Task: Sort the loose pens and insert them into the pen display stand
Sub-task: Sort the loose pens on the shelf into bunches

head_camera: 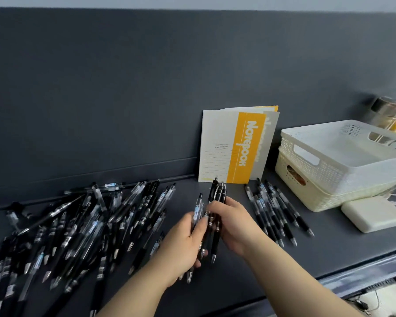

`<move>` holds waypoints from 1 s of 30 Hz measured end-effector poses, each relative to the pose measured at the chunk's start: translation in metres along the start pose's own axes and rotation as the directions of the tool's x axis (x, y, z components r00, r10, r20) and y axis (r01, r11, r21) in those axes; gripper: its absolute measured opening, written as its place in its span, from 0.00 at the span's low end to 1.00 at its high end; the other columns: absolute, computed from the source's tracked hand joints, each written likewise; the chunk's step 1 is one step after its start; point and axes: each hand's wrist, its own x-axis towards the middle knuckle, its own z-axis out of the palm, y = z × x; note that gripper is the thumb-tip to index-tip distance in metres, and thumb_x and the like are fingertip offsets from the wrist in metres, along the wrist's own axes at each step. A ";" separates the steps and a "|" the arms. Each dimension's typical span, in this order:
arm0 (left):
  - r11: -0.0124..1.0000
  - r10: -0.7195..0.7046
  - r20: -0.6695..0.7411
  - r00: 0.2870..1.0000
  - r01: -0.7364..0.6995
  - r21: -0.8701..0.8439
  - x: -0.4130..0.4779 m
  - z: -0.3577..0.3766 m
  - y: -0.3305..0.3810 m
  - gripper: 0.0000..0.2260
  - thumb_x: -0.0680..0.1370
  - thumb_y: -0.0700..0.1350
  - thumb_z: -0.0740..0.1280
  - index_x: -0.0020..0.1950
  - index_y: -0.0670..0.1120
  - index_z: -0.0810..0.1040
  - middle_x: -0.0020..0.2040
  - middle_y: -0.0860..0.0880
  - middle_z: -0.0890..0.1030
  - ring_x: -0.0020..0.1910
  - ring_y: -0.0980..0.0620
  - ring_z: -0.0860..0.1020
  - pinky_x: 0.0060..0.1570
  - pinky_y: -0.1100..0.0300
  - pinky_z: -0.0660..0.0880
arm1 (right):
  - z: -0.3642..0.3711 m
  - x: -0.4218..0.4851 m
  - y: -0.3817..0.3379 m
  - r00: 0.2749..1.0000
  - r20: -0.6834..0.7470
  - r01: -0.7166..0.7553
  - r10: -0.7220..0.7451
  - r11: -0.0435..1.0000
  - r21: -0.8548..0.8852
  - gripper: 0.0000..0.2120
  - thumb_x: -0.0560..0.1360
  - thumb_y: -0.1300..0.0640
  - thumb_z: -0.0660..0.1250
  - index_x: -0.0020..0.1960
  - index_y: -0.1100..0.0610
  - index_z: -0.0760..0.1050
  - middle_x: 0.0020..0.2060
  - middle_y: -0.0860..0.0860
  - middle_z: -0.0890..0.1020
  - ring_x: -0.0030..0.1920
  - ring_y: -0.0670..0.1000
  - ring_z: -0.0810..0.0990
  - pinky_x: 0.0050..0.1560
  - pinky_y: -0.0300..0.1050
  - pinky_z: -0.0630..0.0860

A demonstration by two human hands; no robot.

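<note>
Near the table's middle, the left hand [183,245] has its grip curled round a few clear-barrel pens [197,209]. The right hand [236,227] grips a bundle of black pens [218,193], clicker ends pointing far. Loose pile [78,225] sprawls at left on the table [329,259]. A sorted row [274,211] lies at right, near the stacked baskets [341,161]. Display stand not in view. Pens are likely light, stiff, smooth plastic, so a bundle probably slides apart if held loosely. Best hold looks like mid-barrel or the rubber sleeve by the tip, tips all one way.
</note>
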 end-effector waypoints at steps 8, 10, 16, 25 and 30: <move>0.939 -0.173 -0.118 0.978 0.128 -0.318 0.003 0.006 0.000 0.06 0.81 0.45 0.60 0.53 0.46 0.75 0.40 0.46 0.75 0.37 0.52 0.74 0.31 0.61 0.75 | -0.014 0.014 0.000 0.997 -0.074 -0.030 0.013 0.975 -0.222 0.07 0.72 0.67 0.62 0.40 0.56 0.69 0.30 0.51 0.72 0.32 0.50 0.72 0.38 0.46 0.71; 0.918 -0.206 -0.194 0.959 0.121 -0.376 0.006 0.002 -0.002 0.07 0.81 0.44 0.60 0.51 0.43 0.75 0.36 0.47 0.73 0.35 0.53 0.74 0.31 0.60 0.75 | -0.019 0.016 -0.006 0.997 -0.077 -0.028 -0.022 0.807 -0.589 0.05 0.72 0.62 0.63 0.40 0.55 0.68 0.32 0.50 0.73 0.32 0.49 0.72 0.36 0.40 0.71; 0.829 -0.294 -0.295 0.909 0.089 -0.553 0.009 -0.006 -0.006 0.06 0.81 0.41 0.60 0.46 0.42 0.73 0.35 0.46 0.73 0.34 0.51 0.74 0.36 0.55 0.76 | -0.010 0.020 -0.005 0.993 0.040 0.060 -0.107 0.190 -0.980 0.09 0.74 0.55 0.64 0.50 0.57 0.67 0.48 0.54 0.76 0.47 0.54 0.74 0.42 0.42 0.67; 0.778 -0.339 -0.234 0.911 0.132 -0.615 0.015 0.004 -0.005 0.05 0.81 0.41 0.59 0.49 0.43 0.74 0.53 0.45 0.79 0.49 0.50 0.80 0.35 0.54 0.76 | -0.023 0.012 -0.013 0.963 0.046 0.063 -0.265 0.056 -0.996 0.15 0.76 0.54 0.64 0.60 0.58 0.67 0.56 0.55 0.71 0.52 0.57 0.76 0.48 0.45 0.73; 0.793 -0.318 -0.211 0.924 0.137 -0.593 0.027 0.007 0.002 0.05 0.81 0.42 0.59 0.50 0.44 0.74 0.55 0.46 0.79 0.53 0.49 0.79 0.37 0.54 0.77 | -0.030 0.006 -0.007 0.977 0.084 0.100 -0.197 0.072 -0.992 0.21 0.76 0.52 0.64 0.68 0.54 0.67 0.59 0.53 0.73 0.57 0.54 0.76 0.56 0.44 0.72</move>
